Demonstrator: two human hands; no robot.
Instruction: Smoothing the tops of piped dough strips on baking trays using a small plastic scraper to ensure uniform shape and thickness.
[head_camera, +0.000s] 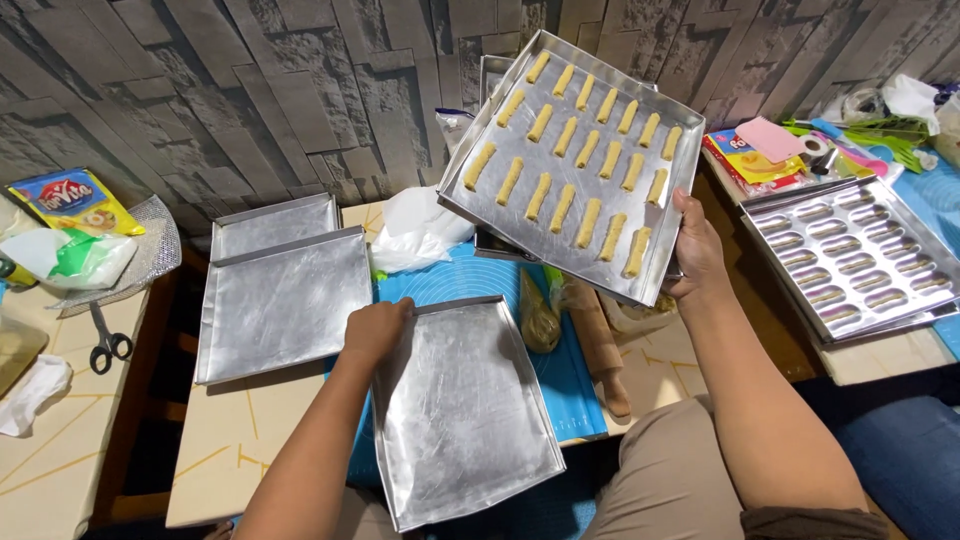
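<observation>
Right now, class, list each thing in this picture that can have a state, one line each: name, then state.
Tray of dough sticks: filled, lifted, tilted, gripped by right hand.
Front tray: empty, flat, left hand on its corner.
Two trays at left: empty, overlapping.
Mould tray: cavities empty.
Scissors: slightly open.
Rolling pin: lying down.

Crowded surface, little free room
Empty trays (285, 300) block left; rolling pin (600, 345) and mould tray (850, 260) right; bare strip (235, 440) near front edge.
</observation>
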